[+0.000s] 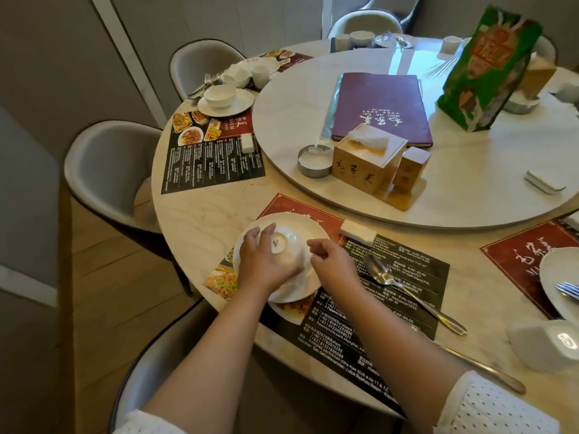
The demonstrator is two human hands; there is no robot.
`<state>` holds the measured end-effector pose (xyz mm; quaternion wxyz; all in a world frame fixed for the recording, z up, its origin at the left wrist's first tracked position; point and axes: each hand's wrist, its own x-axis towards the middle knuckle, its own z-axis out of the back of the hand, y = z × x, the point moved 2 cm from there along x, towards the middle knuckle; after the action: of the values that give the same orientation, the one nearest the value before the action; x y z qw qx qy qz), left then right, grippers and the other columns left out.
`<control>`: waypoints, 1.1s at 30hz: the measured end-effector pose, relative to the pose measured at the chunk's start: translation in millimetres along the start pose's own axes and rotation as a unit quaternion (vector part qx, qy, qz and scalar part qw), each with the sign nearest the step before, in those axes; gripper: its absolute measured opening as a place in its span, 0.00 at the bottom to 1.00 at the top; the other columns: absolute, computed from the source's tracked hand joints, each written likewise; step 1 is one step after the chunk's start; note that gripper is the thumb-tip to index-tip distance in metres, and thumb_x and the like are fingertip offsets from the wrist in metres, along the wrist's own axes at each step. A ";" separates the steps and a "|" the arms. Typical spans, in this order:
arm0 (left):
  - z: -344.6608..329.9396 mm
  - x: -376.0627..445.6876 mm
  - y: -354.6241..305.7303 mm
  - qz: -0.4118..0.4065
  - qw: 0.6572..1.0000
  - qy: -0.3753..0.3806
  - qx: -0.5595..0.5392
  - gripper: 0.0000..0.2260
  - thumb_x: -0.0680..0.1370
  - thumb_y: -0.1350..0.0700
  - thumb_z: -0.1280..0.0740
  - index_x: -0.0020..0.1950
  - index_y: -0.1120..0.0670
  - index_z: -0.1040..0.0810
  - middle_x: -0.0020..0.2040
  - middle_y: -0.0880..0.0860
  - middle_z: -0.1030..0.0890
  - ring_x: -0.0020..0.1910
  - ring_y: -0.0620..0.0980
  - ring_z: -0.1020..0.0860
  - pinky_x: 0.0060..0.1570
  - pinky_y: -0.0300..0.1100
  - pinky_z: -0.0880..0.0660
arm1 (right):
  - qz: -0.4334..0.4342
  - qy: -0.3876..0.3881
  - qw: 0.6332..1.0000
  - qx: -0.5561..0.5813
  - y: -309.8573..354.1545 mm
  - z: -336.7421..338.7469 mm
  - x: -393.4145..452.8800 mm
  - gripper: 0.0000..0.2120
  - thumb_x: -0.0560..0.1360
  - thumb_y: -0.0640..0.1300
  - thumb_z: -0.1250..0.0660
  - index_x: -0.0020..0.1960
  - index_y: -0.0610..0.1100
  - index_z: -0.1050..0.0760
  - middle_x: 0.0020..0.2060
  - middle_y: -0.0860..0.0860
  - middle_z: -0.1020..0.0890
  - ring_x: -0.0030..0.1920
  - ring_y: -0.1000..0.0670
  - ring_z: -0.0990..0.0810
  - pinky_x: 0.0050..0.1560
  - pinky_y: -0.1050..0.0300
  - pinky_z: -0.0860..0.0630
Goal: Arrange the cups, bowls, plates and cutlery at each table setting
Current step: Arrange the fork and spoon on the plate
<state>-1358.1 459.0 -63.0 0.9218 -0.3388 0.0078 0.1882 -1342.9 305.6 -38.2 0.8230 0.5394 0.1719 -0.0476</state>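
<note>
A white plate (305, 285) lies on the near placemat (404, 270). An upside-down white bowl (286, 244) sits on the plate, and my left hand (261, 261) grips it from the left, fingers curled over its base. My right hand (333, 261) hovers at the bowl's right edge with fingers loosely curled, holding nothing that I can see. To the right on the mat lies a spoon (404, 289), and a second utensil handle (488, 369) lies nearer the table edge. A white cup (551, 344) lies tipped at the right.
A lazy Susan (470, 170) carries a purple menu (380, 104), tissue box (366, 158), metal ashtray (314, 161) and green bag (488, 73). Another setting with bowl on plate (224, 98), cups and forks is at the far left. Grey chairs ring the table (200, 220).
</note>
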 end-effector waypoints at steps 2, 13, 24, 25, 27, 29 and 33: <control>-2.6 3.4 -0.4 0.000 0.999 0.030 0.039 0.49 0.62 0.39 0.22 0.76 0.40 0.46 0.78 0.52 0.48 0.77 0.55 0.47 0.72 0.51 0.39 | -0.003 -0.013 1.000 0.010 -1.9 3.3 1.1 0.14 0.78 0.35 0.38 0.60 0.48 0.23 0.54 0.52 0.21 0.54 0.53 0.22 0.55 0.56 0.23; -0.6 6.7 -9.1 -0.032 0.999 -0.001 0.031 0.44 0.61 0.40 0.23 0.73 0.40 0.40 0.69 0.55 0.37 0.70 0.57 0.38 0.68 0.49 0.35 | -0.018 -0.056 0.995 0.085 -11.0 19.1 -1.2 0.12 0.77 0.35 0.38 0.53 0.48 0.21 0.48 0.53 0.19 0.51 0.52 0.20 0.56 0.49 0.21; -4.5 -70.9 -64.6 0.047 0.795 0.132 -0.590 0.34 0.63 0.39 0.30 0.67 0.50 0.30 0.54 0.53 0.20 0.53 0.51 0.21 0.51 0.48 0.22 | -0.076 0.023 0.969 0.232 -25.4 44.9 -39.6 0.09 0.79 0.42 0.37 0.56 0.39 0.26 0.45 0.40 0.18 0.39 0.46 0.19 0.42 0.54 0.19; -8.7 -76.0 -66.4 0.045 0.782 0.135 -0.607 0.32 0.64 0.39 0.30 0.66 0.51 0.28 0.52 0.54 0.19 0.51 0.51 0.21 0.49 0.47 0.22 | -0.073 0.023 0.970 0.229 -26.9 50.4 -44.3 0.08 0.79 0.41 0.36 0.56 0.39 0.26 0.44 0.40 0.18 0.38 0.47 0.19 0.40 0.55 0.19; -19.2 -85.0 -68.3 0.049 0.764 0.142 -0.627 0.33 0.66 0.39 0.31 0.67 0.52 0.28 0.54 0.57 0.19 0.53 0.54 0.21 0.53 0.49 0.23 | -0.075 0.010 0.974 0.212 -31.0 62.3 -51.7 0.07 0.78 0.39 0.35 0.56 0.40 0.26 0.45 0.40 0.18 0.37 0.47 0.18 0.40 0.53 0.18; -29.3 -94.0 -69.4 0.064 0.756 0.156 -0.632 0.34 0.68 0.38 0.32 0.70 0.52 0.29 0.59 0.61 0.21 0.58 0.58 0.23 0.56 0.51 0.24 | -0.087 -0.006 0.979 0.186 -36.7 74.6 -56.2 0.10 0.76 0.37 0.33 0.57 0.43 0.27 0.47 0.42 0.18 0.38 0.45 0.17 0.43 0.50 0.17; -42.5 -107.3 -75.3 0.080 0.772 0.153 -0.611 0.30 0.69 0.40 0.32 0.69 0.50 0.27 0.63 0.62 0.23 0.61 0.60 0.24 0.58 0.51 0.24 | -0.093 -0.039 0.989 0.111 -50.4 94.9 -58.5 0.12 0.76 0.37 0.32 0.59 0.45 0.25 0.45 0.45 0.17 0.38 0.46 0.15 0.43 0.50 0.17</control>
<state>-1426.5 342.9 -33.6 0.4888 -0.8532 0.0590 0.1723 -1389.0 192.7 -28.5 0.7564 0.6064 0.1828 -0.1636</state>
